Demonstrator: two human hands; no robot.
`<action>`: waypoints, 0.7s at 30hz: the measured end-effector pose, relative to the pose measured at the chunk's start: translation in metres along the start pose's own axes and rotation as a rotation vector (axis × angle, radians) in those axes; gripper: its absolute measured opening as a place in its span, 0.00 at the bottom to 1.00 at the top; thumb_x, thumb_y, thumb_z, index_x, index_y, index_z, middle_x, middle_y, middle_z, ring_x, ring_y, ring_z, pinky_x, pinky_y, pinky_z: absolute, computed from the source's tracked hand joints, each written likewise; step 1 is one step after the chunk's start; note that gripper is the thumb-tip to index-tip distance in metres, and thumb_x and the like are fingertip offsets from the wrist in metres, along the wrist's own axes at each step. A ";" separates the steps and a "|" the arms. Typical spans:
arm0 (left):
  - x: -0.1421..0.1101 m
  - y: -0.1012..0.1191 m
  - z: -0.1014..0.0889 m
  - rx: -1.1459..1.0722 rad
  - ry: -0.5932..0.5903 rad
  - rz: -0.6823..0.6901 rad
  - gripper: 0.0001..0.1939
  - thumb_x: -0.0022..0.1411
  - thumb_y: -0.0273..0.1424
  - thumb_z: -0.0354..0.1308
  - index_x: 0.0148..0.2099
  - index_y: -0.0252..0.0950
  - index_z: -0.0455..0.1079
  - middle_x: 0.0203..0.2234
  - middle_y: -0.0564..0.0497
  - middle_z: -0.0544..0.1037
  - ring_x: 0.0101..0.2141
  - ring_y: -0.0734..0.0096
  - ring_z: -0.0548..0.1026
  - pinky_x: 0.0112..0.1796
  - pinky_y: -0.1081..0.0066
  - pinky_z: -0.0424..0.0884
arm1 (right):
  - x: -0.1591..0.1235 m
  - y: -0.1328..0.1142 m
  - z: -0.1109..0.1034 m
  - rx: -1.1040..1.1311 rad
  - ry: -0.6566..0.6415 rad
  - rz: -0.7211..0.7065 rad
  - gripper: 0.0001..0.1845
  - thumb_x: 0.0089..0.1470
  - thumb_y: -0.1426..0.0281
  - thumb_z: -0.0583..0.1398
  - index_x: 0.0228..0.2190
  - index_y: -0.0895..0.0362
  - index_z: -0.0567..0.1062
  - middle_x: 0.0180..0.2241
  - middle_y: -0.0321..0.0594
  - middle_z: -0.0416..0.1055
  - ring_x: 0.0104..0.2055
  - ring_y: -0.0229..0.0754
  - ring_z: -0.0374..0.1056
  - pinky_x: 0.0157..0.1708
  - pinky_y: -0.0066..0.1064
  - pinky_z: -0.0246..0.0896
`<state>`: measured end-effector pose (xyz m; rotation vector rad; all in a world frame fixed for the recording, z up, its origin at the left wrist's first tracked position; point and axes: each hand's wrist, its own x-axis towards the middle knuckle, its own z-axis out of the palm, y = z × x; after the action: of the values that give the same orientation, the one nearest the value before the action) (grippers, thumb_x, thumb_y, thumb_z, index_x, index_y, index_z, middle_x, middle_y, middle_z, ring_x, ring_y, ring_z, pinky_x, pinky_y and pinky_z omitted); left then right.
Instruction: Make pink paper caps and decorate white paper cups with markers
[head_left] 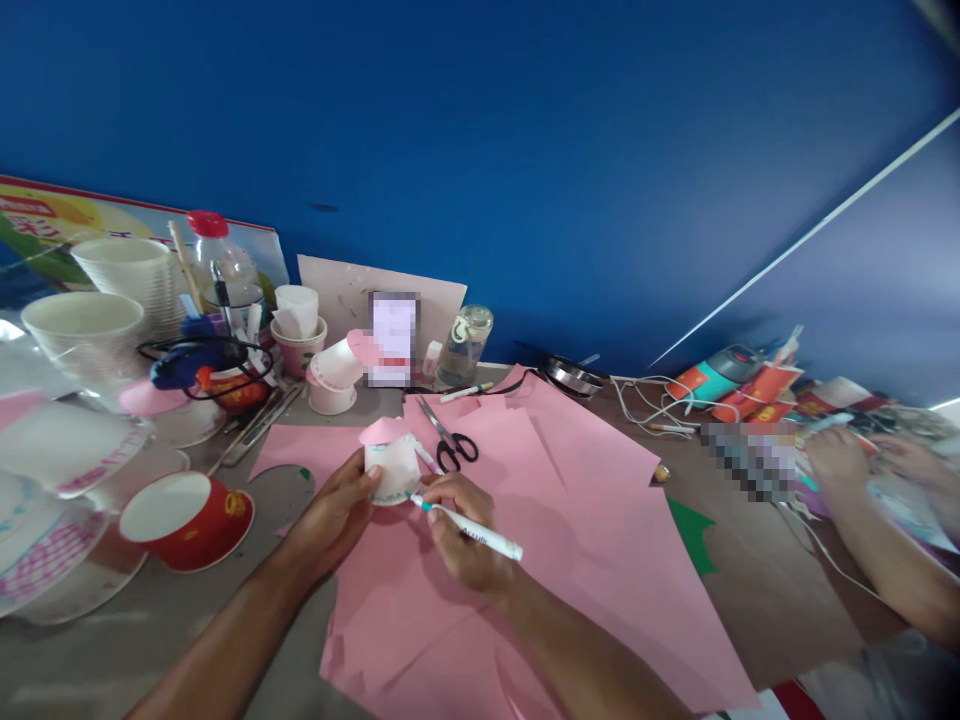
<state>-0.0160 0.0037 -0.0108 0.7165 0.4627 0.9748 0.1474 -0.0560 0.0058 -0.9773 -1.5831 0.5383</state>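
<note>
My left hand (330,518) grips a small white paper cup (391,468) that has a pink paper piece (382,430) on top. It rests over large pink paper sheets (570,520). My right hand (461,535) is closed around a white marker (472,528), and the marker's teal tip touches the cup's lower side. Black-handled scissors (450,440) lie on the pink paper just beyond the cup.
A red paper bowl (187,520) lies tipped at the left among white bowls (82,335) and plates. A glue gun (191,362), bottle (221,265) and cups crowd the back left. Another person's hand (836,455) works at the right amid cables and red packets.
</note>
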 end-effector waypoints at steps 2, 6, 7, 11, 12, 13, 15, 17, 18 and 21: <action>0.000 0.000 -0.001 0.005 -0.001 0.003 0.16 0.57 0.33 0.64 0.48 0.34 0.74 0.42 0.44 0.80 0.44 0.56 0.75 0.47 0.63 0.67 | 0.000 0.000 -0.001 0.014 -0.007 0.014 0.06 0.51 0.75 0.56 0.32 0.55 0.72 0.30 0.41 0.72 0.40 0.46 0.73 0.40 0.36 0.69; 0.000 -0.001 -0.002 0.017 -0.001 -0.008 0.16 0.57 0.33 0.63 0.48 0.35 0.74 0.42 0.44 0.79 0.44 0.57 0.75 0.46 0.64 0.67 | -0.001 0.001 -0.001 0.039 0.021 0.028 0.05 0.54 0.72 0.56 0.33 0.55 0.73 0.30 0.42 0.73 0.39 0.46 0.72 0.41 0.37 0.69; 0.000 -0.001 -0.002 0.019 0.001 -0.009 0.16 0.57 0.33 0.63 0.48 0.35 0.74 0.42 0.44 0.79 0.44 0.58 0.75 0.46 0.64 0.67 | -0.001 0.001 0.000 0.038 0.021 0.027 0.06 0.54 0.72 0.56 0.33 0.55 0.73 0.31 0.42 0.73 0.39 0.46 0.72 0.40 0.37 0.69; -0.001 0.001 0.000 0.021 0.015 -0.010 0.16 0.56 0.33 0.65 0.47 0.35 0.74 0.41 0.45 0.80 0.43 0.58 0.75 0.46 0.65 0.67 | 0.000 0.000 0.000 0.023 -0.006 0.038 0.05 0.54 0.72 0.56 0.33 0.55 0.73 0.31 0.42 0.73 0.39 0.45 0.72 0.40 0.35 0.69; -0.001 0.001 0.000 0.019 0.018 -0.010 0.16 0.56 0.33 0.65 0.47 0.35 0.75 0.41 0.45 0.80 0.43 0.58 0.75 0.46 0.65 0.67 | -0.001 0.000 0.001 0.026 -0.015 0.041 0.05 0.54 0.72 0.56 0.33 0.55 0.73 0.31 0.42 0.73 0.39 0.45 0.72 0.40 0.35 0.69; -0.001 0.002 0.001 0.018 0.020 -0.011 0.16 0.56 0.33 0.65 0.46 0.35 0.75 0.41 0.45 0.80 0.43 0.58 0.75 0.46 0.65 0.67 | -0.001 0.000 0.000 0.034 -0.018 0.041 0.05 0.54 0.72 0.56 0.33 0.55 0.73 0.32 0.42 0.74 0.40 0.45 0.72 0.41 0.36 0.69; -0.002 0.002 0.002 0.016 0.024 -0.015 0.16 0.55 0.34 0.65 0.46 0.35 0.75 0.41 0.45 0.80 0.43 0.58 0.75 0.46 0.65 0.67 | -0.002 0.002 0.000 0.059 -0.008 0.055 0.05 0.55 0.71 0.56 0.33 0.55 0.73 0.32 0.42 0.74 0.41 0.45 0.72 0.42 0.36 0.68; -0.002 0.002 0.002 0.021 0.026 -0.016 0.16 0.56 0.34 0.65 0.46 0.35 0.75 0.41 0.45 0.80 0.43 0.58 0.75 0.46 0.65 0.67 | -0.003 0.003 0.000 0.077 0.019 0.086 0.05 0.55 0.71 0.56 0.33 0.55 0.73 0.32 0.42 0.74 0.41 0.46 0.72 0.42 0.36 0.68; -0.002 0.002 0.002 0.023 0.028 -0.015 0.16 0.56 0.33 0.65 0.46 0.34 0.75 0.41 0.45 0.80 0.43 0.58 0.75 0.46 0.65 0.67 | -0.003 0.003 0.000 0.080 0.026 0.099 0.05 0.55 0.71 0.56 0.32 0.55 0.73 0.32 0.42 0.73 0.41 0.46 0.72 0.41 0.36 0.68; -0.002 0.002 0.002 0.014 0.019 -0.010 0.16 0.56 0.32 0.64 0.47 0.34 0.74 0.41 0.45 0.80 0.43 0.58 0.75 0.46 0.64 0.67 | -0.003 0.004 0.001 0.060 0.025 0.104 0.04 0.54 0.72 0.57 0.32 0.56 0.73 0.31 0.42 0.73 0.40 0.46 0.72 0.41 0.36 0.68</action>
<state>-0.0167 0.0021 -0.0080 0.7170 0.4898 0.9706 0.1475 -0.0561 0.0010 -1.0210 -1.4920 0.6397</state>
